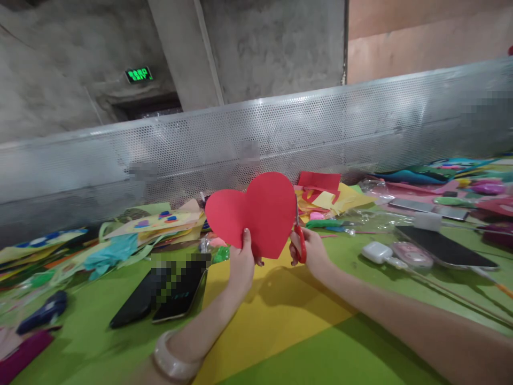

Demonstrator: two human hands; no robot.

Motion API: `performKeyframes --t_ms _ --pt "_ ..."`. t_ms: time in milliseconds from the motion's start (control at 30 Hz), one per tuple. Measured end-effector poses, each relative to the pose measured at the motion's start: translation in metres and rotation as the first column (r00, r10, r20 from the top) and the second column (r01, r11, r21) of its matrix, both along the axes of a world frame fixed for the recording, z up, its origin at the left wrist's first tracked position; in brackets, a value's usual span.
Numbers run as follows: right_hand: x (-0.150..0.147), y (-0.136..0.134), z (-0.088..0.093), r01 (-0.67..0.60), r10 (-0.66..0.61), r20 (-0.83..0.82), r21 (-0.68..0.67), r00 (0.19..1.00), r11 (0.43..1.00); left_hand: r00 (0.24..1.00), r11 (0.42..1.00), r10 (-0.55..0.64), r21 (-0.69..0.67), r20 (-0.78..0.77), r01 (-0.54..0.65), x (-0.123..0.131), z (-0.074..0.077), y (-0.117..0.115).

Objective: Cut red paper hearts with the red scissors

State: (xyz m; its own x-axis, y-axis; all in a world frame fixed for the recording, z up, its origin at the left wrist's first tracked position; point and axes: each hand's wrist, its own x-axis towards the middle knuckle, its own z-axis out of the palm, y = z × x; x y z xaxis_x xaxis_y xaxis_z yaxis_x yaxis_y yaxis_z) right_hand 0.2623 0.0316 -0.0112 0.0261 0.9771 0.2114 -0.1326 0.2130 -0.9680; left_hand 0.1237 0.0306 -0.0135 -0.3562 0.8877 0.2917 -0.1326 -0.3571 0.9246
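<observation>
A red paper heart (266, 216) is held up above the table by my left hand (242, 262), thumb in front and fingers behind it. A pale bangle (176, 357) circles my left wrist. My right hand (310, 248) grips red-handled scissors (300, 243) upright at the heart's right edge. Whether the blades touch the paper I cannot tell. Beneath both hands lies a large yellow sheet (256, 321) on the green tabletop (320, 358). Red paper scraps (319, 181) rest behind the scissors.
Two dark phones (182, 291) lie to the left, near craft sheets (152, 222) and crumpled blue paper (110, 256). On the right are an earphone case (377, 252), a pink case (412, 254) and a tablet-like black device (447, 247) with cables. A perforated metal panel (288, 128) runs along the back.
</observation>
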Motion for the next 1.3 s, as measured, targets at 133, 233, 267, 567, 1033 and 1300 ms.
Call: performKeyframes --t_ms 133,233,267,567,1033,1300 --pt "0.000 -0.002 0.004 0.029 -0.028 -0.020 0.035 0.999 0.999 1.000 1.000 -0.005 -0.002 0.001 0.005 0.001 0.001 -0.002" --pt "-0.001 -0.002 0.006 0.047 -0.046 -0.009 0.043 0.999 0.998 1.000 1.000 0.000 -0.003 0.008 0.000 0.001 0.003 -0.003" --pt "-0.002 -0.001 0.006 0.052 -0.053 0.008 0.042 0.999 0.998 1.000 1.000 0.007 -0.010 0.013 -0.007 0.001 0.003 -0.003" --pt "-0.001 0.025 -0.012 -0.016 0.003 0.133 0.092 0.991 0.996 0.997 0.999 -0.003 -0.047 0.074 0.007 0.001 0.003 -0.002" --pt "0.000 0.017 -0.017 -0.122 0.114 0.072 0.123 0.991 0.985 1.000 0.999 -0.027 -0.028 0.004 0.027 0.002 0.003 -0.004" --pt "-0.002 0.009 -0.014 -0.155 0.138 0.129 0.130 0.982 0.979 0.999 0.999 -0.012 -0.041 -0.032 0.011 0.005 0.007 -0.007"
